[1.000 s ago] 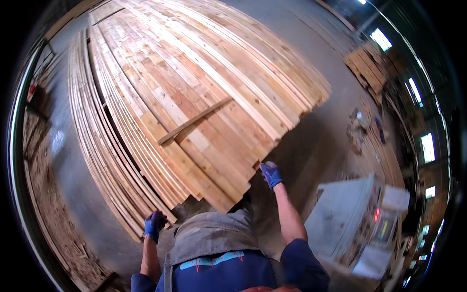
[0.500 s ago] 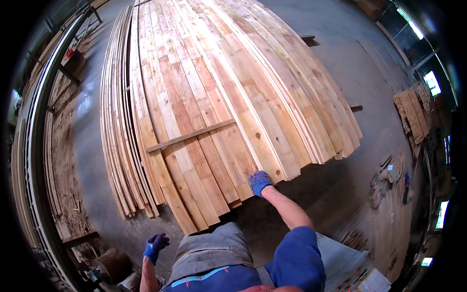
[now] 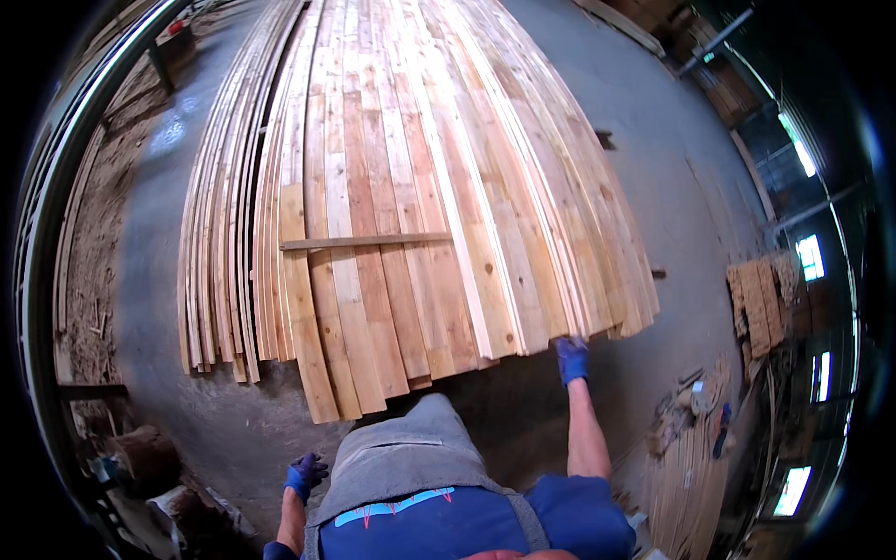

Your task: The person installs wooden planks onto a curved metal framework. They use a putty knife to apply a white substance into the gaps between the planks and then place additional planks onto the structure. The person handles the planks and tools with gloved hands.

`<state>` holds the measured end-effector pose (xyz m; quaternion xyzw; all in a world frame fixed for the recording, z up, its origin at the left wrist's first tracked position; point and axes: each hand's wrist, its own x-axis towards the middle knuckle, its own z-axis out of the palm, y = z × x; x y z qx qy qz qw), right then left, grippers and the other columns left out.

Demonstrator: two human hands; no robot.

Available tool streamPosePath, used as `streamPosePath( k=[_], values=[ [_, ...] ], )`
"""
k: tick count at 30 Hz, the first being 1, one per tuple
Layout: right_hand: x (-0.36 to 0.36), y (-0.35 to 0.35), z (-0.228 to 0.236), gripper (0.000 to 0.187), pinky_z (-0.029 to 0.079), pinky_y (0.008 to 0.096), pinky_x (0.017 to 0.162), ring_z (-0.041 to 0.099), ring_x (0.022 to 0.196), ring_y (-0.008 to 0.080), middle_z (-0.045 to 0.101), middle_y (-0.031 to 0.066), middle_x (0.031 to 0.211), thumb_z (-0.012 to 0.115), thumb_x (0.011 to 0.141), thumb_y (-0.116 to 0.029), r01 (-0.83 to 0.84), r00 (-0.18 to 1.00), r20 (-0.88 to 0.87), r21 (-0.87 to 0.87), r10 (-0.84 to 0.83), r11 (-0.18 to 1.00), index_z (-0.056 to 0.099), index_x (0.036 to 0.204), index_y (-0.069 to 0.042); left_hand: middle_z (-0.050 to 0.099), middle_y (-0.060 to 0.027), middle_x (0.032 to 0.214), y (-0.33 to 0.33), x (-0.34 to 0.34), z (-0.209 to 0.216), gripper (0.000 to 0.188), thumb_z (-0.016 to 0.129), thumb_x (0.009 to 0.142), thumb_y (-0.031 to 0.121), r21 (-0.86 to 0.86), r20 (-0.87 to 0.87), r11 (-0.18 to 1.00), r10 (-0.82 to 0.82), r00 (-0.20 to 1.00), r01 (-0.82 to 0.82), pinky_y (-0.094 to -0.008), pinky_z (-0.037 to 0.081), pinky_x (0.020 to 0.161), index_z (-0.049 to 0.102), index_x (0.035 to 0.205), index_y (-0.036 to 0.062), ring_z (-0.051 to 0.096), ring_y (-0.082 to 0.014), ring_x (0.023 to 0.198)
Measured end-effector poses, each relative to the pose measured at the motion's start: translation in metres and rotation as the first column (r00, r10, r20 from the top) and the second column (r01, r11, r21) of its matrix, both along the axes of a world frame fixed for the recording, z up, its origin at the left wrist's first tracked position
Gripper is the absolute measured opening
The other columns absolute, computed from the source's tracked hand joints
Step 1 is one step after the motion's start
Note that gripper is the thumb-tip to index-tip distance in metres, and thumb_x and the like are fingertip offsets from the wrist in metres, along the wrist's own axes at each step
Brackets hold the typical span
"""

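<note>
A broad stack of long wooden boards [image 3: 373,308] stretches away in front of me, its near ends uneven. My right hand [image 3: 572,362], in a blue glove, reaches forward to the near board ends right of the middle. Its fingertips meet a board's end there; whether they curl round it is too small to make out. Low on the left, my left hand [image 3: 305,474], also gloved in blue, hangs beside my grey apron [image 3: 401,457]. Its fingers are apart, and nothing is in it. A thin wooden strip [image 3: 366,241] lies crosswise on top of the boards.
A narrower row of boards [image 3: 219,271] runs along the stack's left side. Farther left stands a long metal rail [image 3: 47,201]. On the right are a bundle of rough wood [image 3: 761,301] and thin strips [image 3: 686,485] on the floor. A log-like piece [image 3: 147,459] sits at lower left.
My right hand has moved right along the near board ends, off the board it was resting on. The view has turned and shifted. My left hand stays low and empty.
</note>
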<state>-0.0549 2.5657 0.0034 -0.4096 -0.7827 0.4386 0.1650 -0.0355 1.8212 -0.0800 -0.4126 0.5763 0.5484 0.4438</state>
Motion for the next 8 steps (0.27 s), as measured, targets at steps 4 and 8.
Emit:
streamPosePath(
  k=[4,8],
  values=[
    [0.056,0.153,-0.027,0.048,0.049,0.0382,0.080,0.064,0.088,0.0269,0.067,0.0175,0.098,0.065,0.090,-0.038,0.427,0.869,0.242,0.077,-0.432,0.901,0.062,0.109,0.006,0.072,-0.0097,0.090,0.038,-0.019,-0.004,0.038,0.053,0.094,0.043,0.045,-0.097,0.996,0.077,0.992,-0.073,-0.0349,0.046,0.053,0.061,0.114,0.0118,0.069,-0.0232,0.067],
    [-0.006,0.178,-0.022,0.076,0.038,0.0365,0.109,0.050,0.129,0.0299,0.051,0.0224,0.139,0.064,0.089,-0.043,0.357,0.829,0.414,0.129,-0.377,0.925,0.037,0.143,0.002,0.072,-0.0087,0.091,0.079,-0.043,0.006,0.042,0.058,0.090,0.046,-0.068,-0.153,0.993,0.084,0.985,-0.095,-0.0391,0.047,0.055,0.061,0.115,0.0119,0.069,-0.0244,0.069]
  ],
)
